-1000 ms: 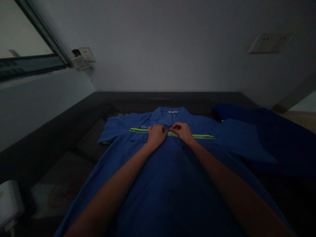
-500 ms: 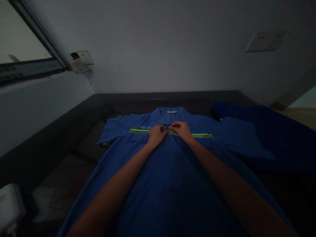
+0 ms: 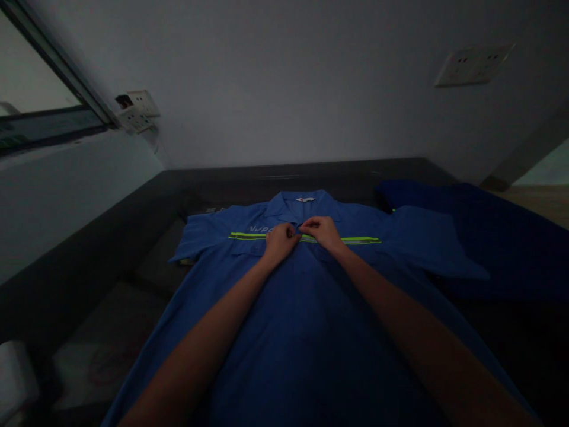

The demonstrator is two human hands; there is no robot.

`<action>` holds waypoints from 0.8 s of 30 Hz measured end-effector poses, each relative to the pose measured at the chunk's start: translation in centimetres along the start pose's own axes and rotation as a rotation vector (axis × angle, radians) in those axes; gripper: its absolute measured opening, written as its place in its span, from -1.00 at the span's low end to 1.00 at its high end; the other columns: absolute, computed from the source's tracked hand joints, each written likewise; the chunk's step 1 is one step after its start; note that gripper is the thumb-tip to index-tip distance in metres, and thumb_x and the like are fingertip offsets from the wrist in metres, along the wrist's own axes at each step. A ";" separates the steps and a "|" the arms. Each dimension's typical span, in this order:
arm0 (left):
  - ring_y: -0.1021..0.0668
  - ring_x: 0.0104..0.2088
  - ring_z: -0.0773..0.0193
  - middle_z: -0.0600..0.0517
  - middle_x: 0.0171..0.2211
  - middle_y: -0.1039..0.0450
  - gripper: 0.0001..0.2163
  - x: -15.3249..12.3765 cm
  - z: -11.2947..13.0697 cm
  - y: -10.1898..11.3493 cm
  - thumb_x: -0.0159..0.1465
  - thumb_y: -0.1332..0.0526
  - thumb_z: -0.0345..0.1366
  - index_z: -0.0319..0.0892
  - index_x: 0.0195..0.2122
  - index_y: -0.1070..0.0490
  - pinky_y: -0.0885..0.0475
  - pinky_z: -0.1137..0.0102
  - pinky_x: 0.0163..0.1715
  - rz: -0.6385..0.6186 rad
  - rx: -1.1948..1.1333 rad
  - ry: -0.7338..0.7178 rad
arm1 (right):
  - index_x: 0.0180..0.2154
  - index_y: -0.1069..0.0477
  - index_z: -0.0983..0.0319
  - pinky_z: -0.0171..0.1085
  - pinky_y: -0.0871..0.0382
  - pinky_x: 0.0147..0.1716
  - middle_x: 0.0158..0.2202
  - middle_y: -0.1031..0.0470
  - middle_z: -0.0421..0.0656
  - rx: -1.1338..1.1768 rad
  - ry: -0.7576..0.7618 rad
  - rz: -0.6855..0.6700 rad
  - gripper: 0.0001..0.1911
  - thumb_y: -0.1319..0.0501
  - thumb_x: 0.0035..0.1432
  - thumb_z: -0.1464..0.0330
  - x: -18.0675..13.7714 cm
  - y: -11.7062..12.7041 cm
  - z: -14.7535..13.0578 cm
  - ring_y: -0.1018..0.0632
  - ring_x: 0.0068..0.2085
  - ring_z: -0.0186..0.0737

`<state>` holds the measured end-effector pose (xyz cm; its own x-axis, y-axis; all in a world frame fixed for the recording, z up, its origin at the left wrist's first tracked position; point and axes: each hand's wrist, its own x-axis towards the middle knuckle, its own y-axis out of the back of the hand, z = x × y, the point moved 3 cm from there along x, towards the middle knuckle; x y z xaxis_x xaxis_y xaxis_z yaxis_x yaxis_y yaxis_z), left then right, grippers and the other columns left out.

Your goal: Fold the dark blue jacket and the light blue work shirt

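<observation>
A blue short-sleeved work shirt lies spread out front side up, its collar at the far end. Across its chest runs a yellow-green reflective stripe, with pale lettering above it on the left. My left hand pinches the shirt's front edge at the middle of the chest, by the stripe. Close beside it on the right, my right hand is also closed in a pinch on the shirt front. The fingertips nearly meet below the collar. Whatever small part lies between them is too dark to make out.
A darker blue garment lies to the right, partly under the shirt's sleeve. Behind the dark surface stands a wall with a socket plate. More sockets are at the left corner near a window. A white object stands at lower left.
The view has shifted slightly, so the scene sits a little further left. Both hands stay pinched at the same place on the shirt front, with only small finger movement.
</observation>
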<state>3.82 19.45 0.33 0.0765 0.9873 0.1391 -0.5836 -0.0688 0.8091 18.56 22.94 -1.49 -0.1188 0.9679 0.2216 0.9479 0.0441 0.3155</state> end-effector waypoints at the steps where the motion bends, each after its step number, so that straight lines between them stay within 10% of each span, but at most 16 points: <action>1: -0.48 -0.33 0.23 0.08 -0.42 -0.44 -0.90 0.0 0.0 0.0 0.15 -0.25 -0.28 -0.16 -0.43 -0.37 -0.25 0.41 -0.37 -0.005 0.004 0.001 | -0.53 -0.53 0.24 -0.34 -0.33 -0.46 -0.54 -0.55 -0.18 0.005 -0.001 -0.004 -0.97 -0.34 -0.15 0.41 0.0 0.0 0.0 -0.50 -0.48 -0.28; 24: -0.52 -0.24 0.14 0.03 -0.38 -0.50 -0.95 0.0 0.2 0.0 0.18 -0.20 -0.31 -0.15 -0.40 -0.38 -0.32 0.28 -0.18 -0.012 0.024 0.076 | -0.49 -0.54 0.26 -0.34 -0.26 -0.50 -0.56 -0.52 -0.20 -0.053 0.059 -0.068 -0.88 -0.32 -0.12 0.33 -0.3 0.3 -0.5 -0.46 -0.51 -0.29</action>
<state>4.01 19.38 0.46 0.0210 0.9961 0.0860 -0.5633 -0.0593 0.8241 18.73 22.57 -0.98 -0.2006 0.9469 0.2512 0.9204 0.0944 0.3794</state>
